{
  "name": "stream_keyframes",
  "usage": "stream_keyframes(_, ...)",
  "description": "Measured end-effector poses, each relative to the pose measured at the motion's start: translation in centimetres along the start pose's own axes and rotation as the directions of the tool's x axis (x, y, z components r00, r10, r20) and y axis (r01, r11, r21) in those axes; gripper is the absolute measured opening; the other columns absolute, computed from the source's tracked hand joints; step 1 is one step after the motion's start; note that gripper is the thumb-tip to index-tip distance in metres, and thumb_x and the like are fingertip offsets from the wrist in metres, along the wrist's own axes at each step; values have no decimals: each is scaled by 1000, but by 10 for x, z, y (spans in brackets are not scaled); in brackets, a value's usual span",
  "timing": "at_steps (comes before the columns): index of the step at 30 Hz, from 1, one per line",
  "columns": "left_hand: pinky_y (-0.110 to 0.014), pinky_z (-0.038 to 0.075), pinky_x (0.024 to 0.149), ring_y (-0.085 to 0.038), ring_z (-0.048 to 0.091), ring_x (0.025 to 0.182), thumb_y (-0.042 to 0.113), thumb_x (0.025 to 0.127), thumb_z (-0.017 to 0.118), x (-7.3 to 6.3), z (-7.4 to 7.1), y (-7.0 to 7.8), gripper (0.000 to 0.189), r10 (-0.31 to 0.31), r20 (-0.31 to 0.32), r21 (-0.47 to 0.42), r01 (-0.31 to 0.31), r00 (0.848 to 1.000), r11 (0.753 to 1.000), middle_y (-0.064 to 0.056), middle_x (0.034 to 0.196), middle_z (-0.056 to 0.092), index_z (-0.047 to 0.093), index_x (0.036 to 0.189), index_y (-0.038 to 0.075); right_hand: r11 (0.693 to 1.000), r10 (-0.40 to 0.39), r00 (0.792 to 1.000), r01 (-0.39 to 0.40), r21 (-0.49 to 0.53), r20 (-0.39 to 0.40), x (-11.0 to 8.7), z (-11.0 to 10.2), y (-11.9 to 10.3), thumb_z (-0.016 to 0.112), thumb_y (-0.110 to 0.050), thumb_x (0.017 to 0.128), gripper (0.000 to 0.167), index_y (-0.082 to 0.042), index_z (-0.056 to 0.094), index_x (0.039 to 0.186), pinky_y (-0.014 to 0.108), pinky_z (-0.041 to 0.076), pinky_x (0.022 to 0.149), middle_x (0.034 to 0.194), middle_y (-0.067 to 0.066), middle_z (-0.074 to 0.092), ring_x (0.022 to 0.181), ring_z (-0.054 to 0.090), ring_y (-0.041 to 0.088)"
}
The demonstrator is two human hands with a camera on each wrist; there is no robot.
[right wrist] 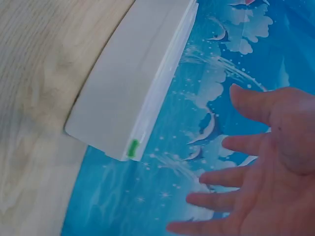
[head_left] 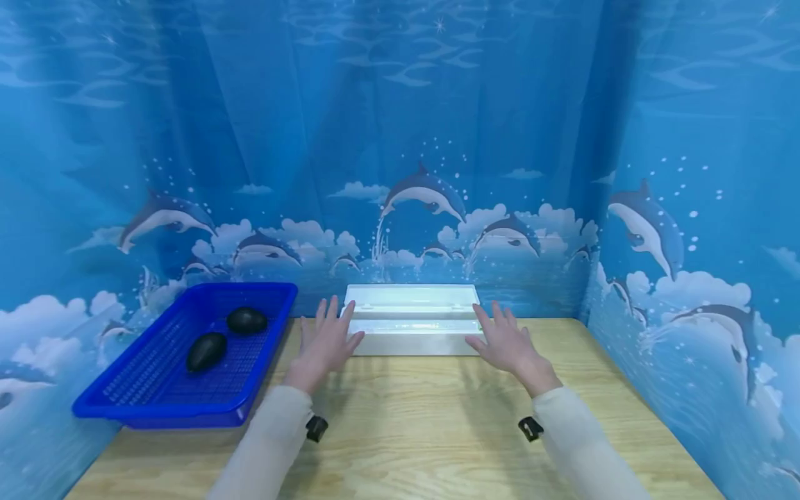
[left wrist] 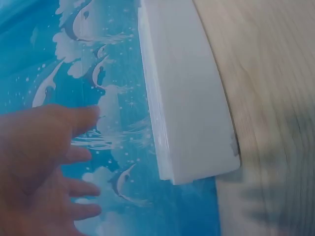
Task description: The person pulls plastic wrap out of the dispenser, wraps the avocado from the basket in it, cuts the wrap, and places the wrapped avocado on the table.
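Observation:
A long white box (head_left: 412, 345) lies at the back of the table, its lid (head_left: 410, 294) raised along the rear edge. In the head view my left hand (head_left: 325, 340) is at the box's left end, fingers spread and straight. My right hand (head_left: 507, 342) mirrors it at the right end, also spread. Both wrist views show the hands beside the box (left wrist: 192, 98) with nothing in them. A small green mark (right wrist: 133, 148) shows on one end of the box in the right wrist view.
A blue plastic basket (head_left: 162, 410) with two dark, egg-shaped objects (head_left: 207, 351) stands on the left of the wooden table (head_left: 412, 430). A blue curtain (head_left: 350, 104) with dolphins hangs behind the table and along its sides.

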State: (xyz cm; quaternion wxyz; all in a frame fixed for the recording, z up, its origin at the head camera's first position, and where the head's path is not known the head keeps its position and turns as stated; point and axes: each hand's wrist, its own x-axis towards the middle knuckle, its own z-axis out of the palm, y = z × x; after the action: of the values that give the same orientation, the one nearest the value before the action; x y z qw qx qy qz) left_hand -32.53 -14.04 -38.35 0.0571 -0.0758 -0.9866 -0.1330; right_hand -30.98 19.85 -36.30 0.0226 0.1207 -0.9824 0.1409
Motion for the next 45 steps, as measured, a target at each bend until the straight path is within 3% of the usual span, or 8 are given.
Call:
stream_keyframes(4, -74, 33, 116, -48, 31, 152, 31, 104, 62, 12, -2, -9, 63, 79, -19, -86, -80, 997, 993, -26, 163, 36, 38, 158, 9, 996, -81, 994, 84, 34, -66, 16, 2, 10, 61, -25, 104, 57, 1, 45, 151, 66, 47, 108, 151, 32, 50, 136, 51, 51)
stream_keyframes(9, -58, 47, 113, -41, 54, 137, 19, 100, 69, 33, -1, -12, 49, 116, -6, -145, -116, 993, 983, -21, 146, 59, 56, 145, 6, 989, -124, 984, 133, 64, -129, 37, 11, 24, 68, -13, 99, 36, 3, 66, 130, 57, 56, 98, 129, 23, 70, 116, 67, 42)
stream_keyframes(14, -54, 50, 111, -37, 58, 134, 13, 98, 70, 49, 2, -12, 40, 117, 37, -231, -105, 992, 967, -16, 140, 65, 64, 137, 6, 983, -128, 976, 148, 108, -175, 58, 28, 31, 71, -7, 95, 27, 2, 72, 120, 54, 58, 96, 119, 20, 75, 112, 70, 40)
stream_keyframes(19, -52, 55, 106, -37, 63, 128, 8, 98, 70, 55, 9, -18, 33, 111, 66, -259, -91, 992, 962, -17, 134, 70, 69, 130, 2, 983, -96, 977, 123, 139, -192, 74, 49, 32, 71, -10, 95, 25, 2, 73, 118, 53, 56, 100, 119, 20, 75, 115, 68, 40)
stream_keyframes(29, -50, 58, 100, -33, 69, 117, 16, 95, 76, 65, 17, -21, 28, 33, 125, -254, 0, 992, 967, -16, 126, 74, 75, 119, 4, 984, -19, 986, 47, 170, -164, 81, 58, 29, 70, -11, 97, 22, 0, 75, 116, 58, 48, 109, 122, 19, 74, 123, 61, 44)
stream_keyframes(36, -45, 61, 91, -25, 71, 101, 11, 95, 74, 75, 23, -28, 11, 44, 78, -241, -24, 996, 970, -12, 108, 79, 81, 102, 6, 986, -10, 982, 40, 160, -187, 85, 58, 29, 68, -9, 98, 13, -2, 78, 103, 52, 56, 98, 108, 16, 78, 109, 68, 37)
stream_keyframes(41, -42, 61, 88, -21, 68, 94, 14, 100, 68, 77, 24, -28, 14, 31, 54, -280, -15, 998, 960, -9, 105, 77, 78, 106, 7, 988, 22, 976, 13, 157, -215, 90, 59, 27, 67, -11, 99, 12, -3, 76, 99, 44, 60, 85, 98, 13, 77, 92, 70, 27)
stream_keyframes(45, -46, 59, 95, -25, 68, 103, 21, 96, 74, 74, 22, -27, 20, 75, 54, -315, -54, 996, 947, -10, 111, 76, 76, 111, 7, 987, 6, 968, 35, 156, -252, 91, 59, 27, 66, -10, 100, 12, -2, 74, 99, 46, 60, 84, 97, 14, 76, 90, 70, 29)
